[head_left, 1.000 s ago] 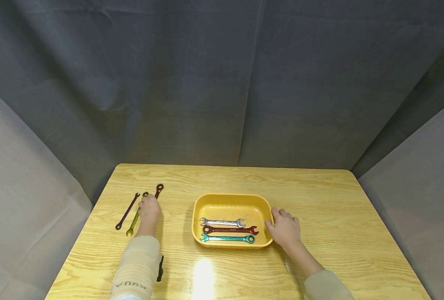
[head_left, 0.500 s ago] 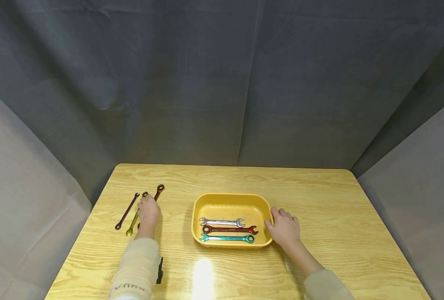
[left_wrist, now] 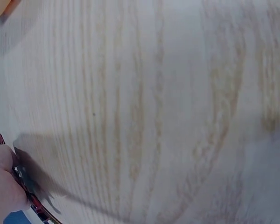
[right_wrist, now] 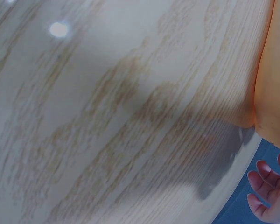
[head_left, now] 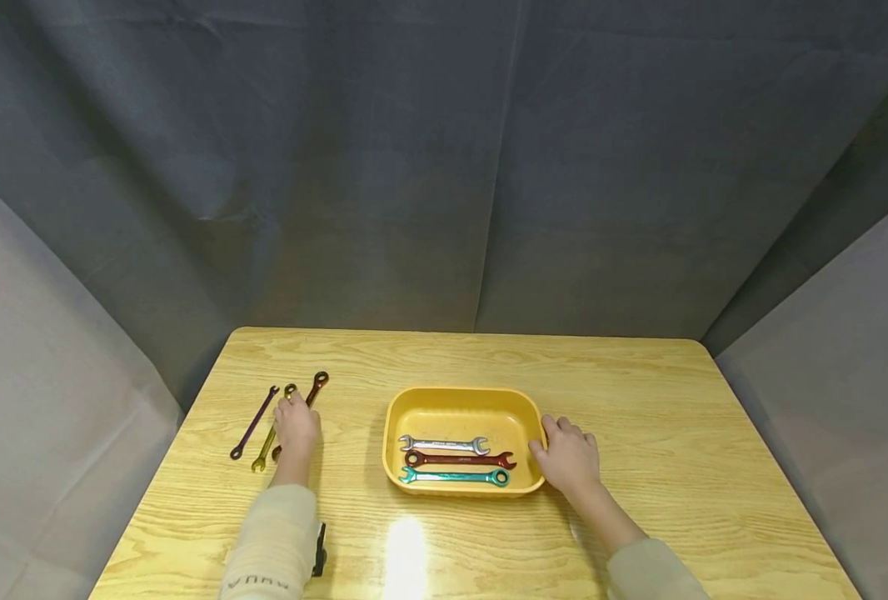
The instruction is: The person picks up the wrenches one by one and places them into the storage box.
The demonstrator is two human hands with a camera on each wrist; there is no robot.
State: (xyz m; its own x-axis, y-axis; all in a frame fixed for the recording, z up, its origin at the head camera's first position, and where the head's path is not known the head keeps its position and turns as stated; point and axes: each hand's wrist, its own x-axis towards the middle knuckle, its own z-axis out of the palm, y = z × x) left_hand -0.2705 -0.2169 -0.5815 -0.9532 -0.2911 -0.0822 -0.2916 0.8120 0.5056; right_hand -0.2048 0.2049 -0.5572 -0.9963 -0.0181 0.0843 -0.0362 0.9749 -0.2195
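My left hand (head_left: 297, 425) holds a dark red combination wrench (head_left: 316, 390) on the left of the table; its ring end shows beyond the fingers and its lower end beside the wrist. In the left wrist view the fingers (left_wrist: 4, 179) curl at the wrench (left_wrist: 35, 199). Just left lie a yellow-green wrench (head_left: 262, 454), partly covered by the hand, and a purple wrench (head_left: 253, 426). My right hand (head_left: 573, 458) holds the right rim of a yellow plastic bin (head_left: 462, 398), thumb over the edge. Inside it lie silver (head_left: 444, 445), red (head_left: 459, 459) and teal (head_left: 455, 476) wrenches.
The wooden table (head_left: 714, 483) extends right of the bin, with a bright light reflection in front. A dark grey curtain (head_left: 369, 208) hangs behind, and pale panels (head_left: 47, 400) flank both sides. Something black (head_left: 320, 550) shows beside the left sleeve.
The dark red wrench has slid slightly toward me along with my left hand, and its lower end has come into sight. My right hand and the bin have stayed still.
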